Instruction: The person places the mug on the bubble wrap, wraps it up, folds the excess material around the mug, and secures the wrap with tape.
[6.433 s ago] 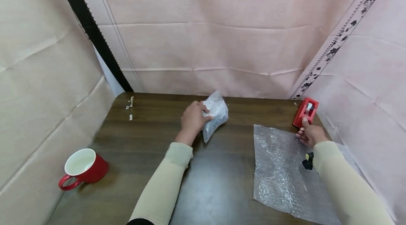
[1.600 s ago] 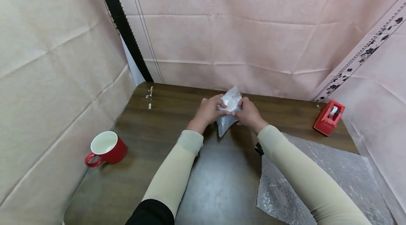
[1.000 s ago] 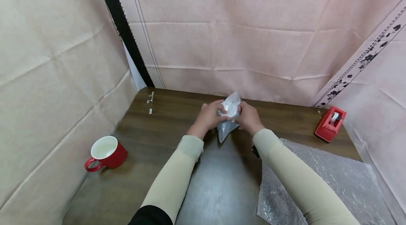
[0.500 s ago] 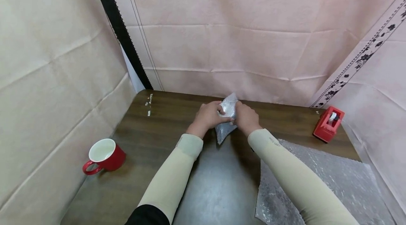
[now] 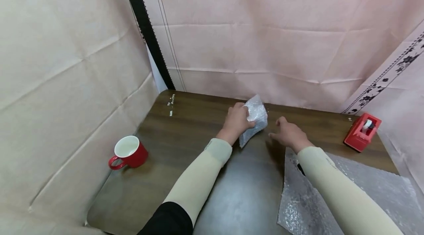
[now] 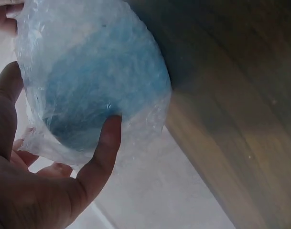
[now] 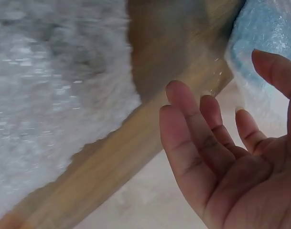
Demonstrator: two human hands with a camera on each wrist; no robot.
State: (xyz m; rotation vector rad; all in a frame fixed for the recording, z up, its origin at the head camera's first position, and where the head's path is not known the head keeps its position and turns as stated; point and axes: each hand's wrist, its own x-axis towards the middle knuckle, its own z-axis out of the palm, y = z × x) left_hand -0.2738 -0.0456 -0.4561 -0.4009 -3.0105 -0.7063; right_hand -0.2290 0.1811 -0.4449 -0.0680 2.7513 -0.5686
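Near the table's back edge stands a bundle of clear bubble wrap [image 5: 256, 115] around something light blue. My left hand [image 5: 236, 122] grips its left side, with the thumb across the front in the left wrist view, where the blue thing inside the bubble wrap [image 6: 102, 81] shows through; its kind is hidden. My right hand [image 5: 289, 135] is apart from the bundle, just to its right, with nothing in it. In the right wrist view, the fingers [image 7: 176, 138] are loosely bent and spread.
A flat sheet of bubble wrap [image 5: 304, 205] lies at the right, partly under my right forearm. Behind it sits a red tape dispenser [image 5: 359, 135]. A red mug [image 5: 135, 157] with a white inside stands at the left. Small tape scraps [image 5: 170, 113] stick to the table's back left.
Earlier my right hand was at the tape dispenser, then both hands worked on the bundle. Now the right hand has let go and moved right; the left keeps its hold.
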